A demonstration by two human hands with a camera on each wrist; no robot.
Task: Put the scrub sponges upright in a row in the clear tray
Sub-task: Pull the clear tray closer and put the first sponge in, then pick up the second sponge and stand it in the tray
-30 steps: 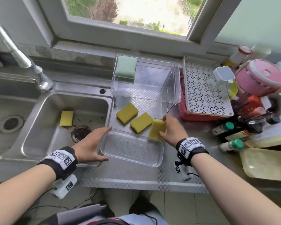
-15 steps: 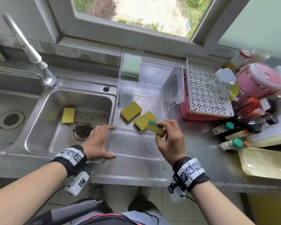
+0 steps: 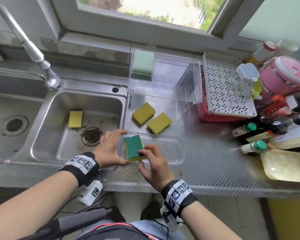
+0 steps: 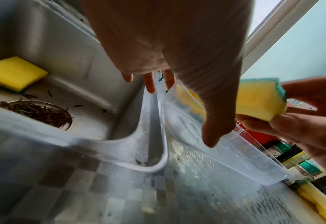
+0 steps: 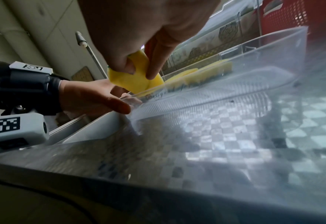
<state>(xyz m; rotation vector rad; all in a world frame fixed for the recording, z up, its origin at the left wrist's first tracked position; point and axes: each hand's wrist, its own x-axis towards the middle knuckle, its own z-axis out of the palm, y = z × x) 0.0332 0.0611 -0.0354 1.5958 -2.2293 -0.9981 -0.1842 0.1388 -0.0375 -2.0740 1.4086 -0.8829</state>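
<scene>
My right hand (image 3: 144, 155) pinches a yellow scrub sponge (image 3: 133, 148) with its green pad facing me, tilted on edge at the left end of the clear tray (image 3: 164, 149). The right wrist view shows thumb and fingers (image 5: 154, 71) on the sponge (image 5: 135, 80) at the tray's rim (image 5: 235, 84). My left hand (image 3: 115, 147) rests against the tray's left end with fingers and thumb straight (image 4: 177, 60). Two more sponges (image 3: 143, 113) (image 3: 159, 122) lie flat, yellow side up, on the counter behind the tray. Another sponge (image 3: 75, 119) lies in the sink.
A tall clear bin (image 3: 164, 80) with a pale green sponge (image 3: 143, 63) stands behind the loose sponges. A red basket with a white perforated lid (image 3: 227, 90) and several bottles (image 3: 246, 129) crowd the right. The sink (image 3: 80, 122) opens just left of the tray.
My right hand lifted the sponge off the counter, turned its green pad toward me and carried it left to the tray's left end. My left hand stayed at the tray.
</scene>
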